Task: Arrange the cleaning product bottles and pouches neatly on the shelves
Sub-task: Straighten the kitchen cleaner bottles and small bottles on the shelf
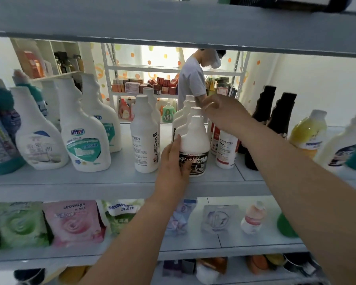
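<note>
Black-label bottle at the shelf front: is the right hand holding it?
No: the left hand grips the black-label bottle at its side; the right hand is up by the white caps behind.

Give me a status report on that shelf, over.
Left hand grips black-label bottle, upright at row's front. Right hand above caps behind, grip unclear. Tall white bottle close on its left.

Left hand (174,161) and right hand (222,112) are bare, with bare, slender forearms (132,233)
</note>
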{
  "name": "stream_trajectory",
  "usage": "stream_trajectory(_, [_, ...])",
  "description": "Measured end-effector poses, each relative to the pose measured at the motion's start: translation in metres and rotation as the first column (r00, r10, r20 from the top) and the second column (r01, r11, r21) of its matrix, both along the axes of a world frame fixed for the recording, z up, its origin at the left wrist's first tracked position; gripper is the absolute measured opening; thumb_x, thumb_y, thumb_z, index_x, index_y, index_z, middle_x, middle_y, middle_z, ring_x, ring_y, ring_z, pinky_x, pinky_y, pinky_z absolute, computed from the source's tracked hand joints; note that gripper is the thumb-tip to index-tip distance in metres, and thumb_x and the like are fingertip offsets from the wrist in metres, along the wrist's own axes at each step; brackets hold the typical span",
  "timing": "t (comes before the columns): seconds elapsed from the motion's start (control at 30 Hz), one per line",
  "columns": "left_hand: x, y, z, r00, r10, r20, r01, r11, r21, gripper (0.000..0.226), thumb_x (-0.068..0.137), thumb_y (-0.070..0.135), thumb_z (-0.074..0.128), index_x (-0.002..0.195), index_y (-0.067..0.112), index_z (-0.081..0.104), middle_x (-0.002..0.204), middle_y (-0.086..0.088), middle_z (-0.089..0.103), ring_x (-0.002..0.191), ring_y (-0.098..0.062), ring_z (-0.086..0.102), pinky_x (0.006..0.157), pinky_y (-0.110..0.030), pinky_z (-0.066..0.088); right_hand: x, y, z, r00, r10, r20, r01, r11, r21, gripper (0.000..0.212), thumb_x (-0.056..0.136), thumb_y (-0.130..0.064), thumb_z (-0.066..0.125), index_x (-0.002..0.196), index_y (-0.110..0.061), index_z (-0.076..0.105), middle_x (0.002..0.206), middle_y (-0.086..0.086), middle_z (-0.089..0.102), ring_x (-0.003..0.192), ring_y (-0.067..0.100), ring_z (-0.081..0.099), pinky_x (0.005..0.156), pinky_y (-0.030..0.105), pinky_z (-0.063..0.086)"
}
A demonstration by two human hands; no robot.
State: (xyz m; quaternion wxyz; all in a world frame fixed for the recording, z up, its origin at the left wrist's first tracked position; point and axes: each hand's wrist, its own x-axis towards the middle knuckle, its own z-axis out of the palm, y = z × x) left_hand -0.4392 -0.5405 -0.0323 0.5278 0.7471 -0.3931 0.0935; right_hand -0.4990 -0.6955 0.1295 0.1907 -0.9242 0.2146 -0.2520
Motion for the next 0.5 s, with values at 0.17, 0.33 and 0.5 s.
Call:
stream_trajectory(0.17, [-0.019, 0.01, -0.024, 0.901, 0.192, 0.39, -0.179, 0.981, -0.07, 0.061, 0.089, 0.002, 0.061, 0.146, 0.02, 0.046, 0.138, -0.017, 0.042, 0.124, -0.034, 0.04, 0.109, -0.046, 0.038, -0.08, 0.026, -0.061, 0.999, 0.032, 0.031, -0.025, 0.979, -0.203, 0.031, 0.1, -0.029, 0.055, 0.128, -0.02, 0.066, 0.125, 0.001, 0.067, 0.111, 0.018, 0.061, 0.089, 0.027, 0.044])
stream_trajectory(0.33, [-0.034, 0.008, -0.055, 0.787, 0.052, 0.615, -0.219, 0.955, 0.2, 0.052, 0.083, 0.023, 0.064, 0.133, 0.011, 0.059, 0.125, -0.016, 0.058, 0.111, -0.039, 0.053, 0.097, -0.052, 0.046, -0.128, 0.016, -0.124, 0.987, -0.07, -0.142, 0.032, 0.965, -0.259, 0.038, 0.098, -0.024, 0.058, 0.134, -0.015, 0.063, 0.132, 0.005, 0.063, 0.122, 0.023, 0.056, 0.096, 0.029, 0.043])
stream_trajectory(0.5, [-0.052, 0.0, -0.054, 0.815, 0.052, 0.577, -0.266, 0.918, 0.293, 0.051, 0.083, 0.034, 0.055, 0.126, 0.007, 0.062, 0.115, -0.013, 0.059, 0.105, -0.036, 0.053, 0.097, -0.05, 0.046, -0.161, -0.022, -0.163, 0.975, -0.147, -0.166, 0.084, 0.938, -0.335, 0.039, 0.092, -0.024, 0.065, 0.129, -0.014, 0.066, 0.123, 0.006, 0.068, 0.113, 0.026, 0.061, 0.097, 0.037, 0.049])
